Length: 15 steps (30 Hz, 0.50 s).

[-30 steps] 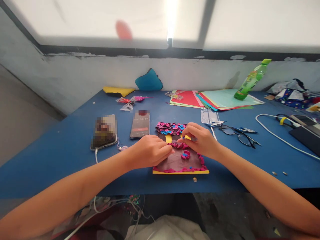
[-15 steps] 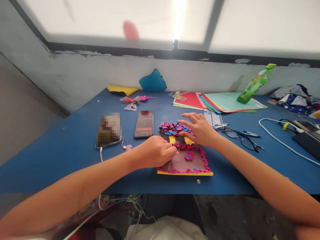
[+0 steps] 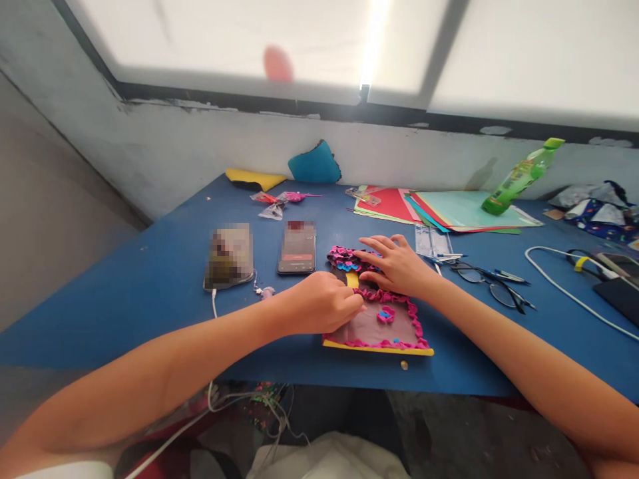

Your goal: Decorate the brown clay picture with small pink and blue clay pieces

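Note:
A craft board [image 3: 367, 329] with a brown face, yellow base and pink and blue clay frills lies near the front edge of the blue table [image 3: 150, 279]. My left hand [image 3: 322, 303] rests at the board's left side, fingers curled in a pinch against the pink frill; what it pinches is too small to name. My right hand [image 3: 397, 263] lies flat over the board's upper part with fingers stretched out, touching the pink and blue cluster.
Two phones [image 3: 297, 247] lie left of the board, one on a cable. Glasses [image 3: 492, 283] and a clear case [image 3: 432, 241] sit to the right. Coloured paper sheets [image 3: 439, 207], a green bottle [image 3: 522, 176] and a white cable [image 3: 564, 289] are farther right.
My right hand has let go its pinch at the board's middle, spread its fingers and moved up onto the top cluster. The left hand stayed put. The view drifted left.

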Tool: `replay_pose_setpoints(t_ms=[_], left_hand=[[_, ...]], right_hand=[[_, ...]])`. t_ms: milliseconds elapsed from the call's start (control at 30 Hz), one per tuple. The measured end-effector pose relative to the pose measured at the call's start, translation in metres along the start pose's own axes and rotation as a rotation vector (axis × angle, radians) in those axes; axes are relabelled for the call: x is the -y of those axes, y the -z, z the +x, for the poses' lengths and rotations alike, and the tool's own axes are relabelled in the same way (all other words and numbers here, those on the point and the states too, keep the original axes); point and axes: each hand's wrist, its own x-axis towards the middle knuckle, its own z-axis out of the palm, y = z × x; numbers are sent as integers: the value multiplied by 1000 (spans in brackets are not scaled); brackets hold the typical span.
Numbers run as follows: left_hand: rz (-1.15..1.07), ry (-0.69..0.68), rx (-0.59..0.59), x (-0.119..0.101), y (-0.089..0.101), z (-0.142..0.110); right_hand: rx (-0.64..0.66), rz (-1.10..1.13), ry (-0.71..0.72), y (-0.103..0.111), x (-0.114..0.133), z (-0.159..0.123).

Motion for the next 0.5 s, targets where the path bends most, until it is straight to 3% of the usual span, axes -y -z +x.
replay_pose_setpoints(t_ms=[233,300,500], left_hand=[[-86,56,-26,-2,0,1],[-262,194,-77,-3,0,2],[-1108,834,-315,8,-3,10]], right_hand=[[-149,170,-53,5,-2,2],[-240,224,-57,13,1,5],[-489,348,-52,37,31,19]])
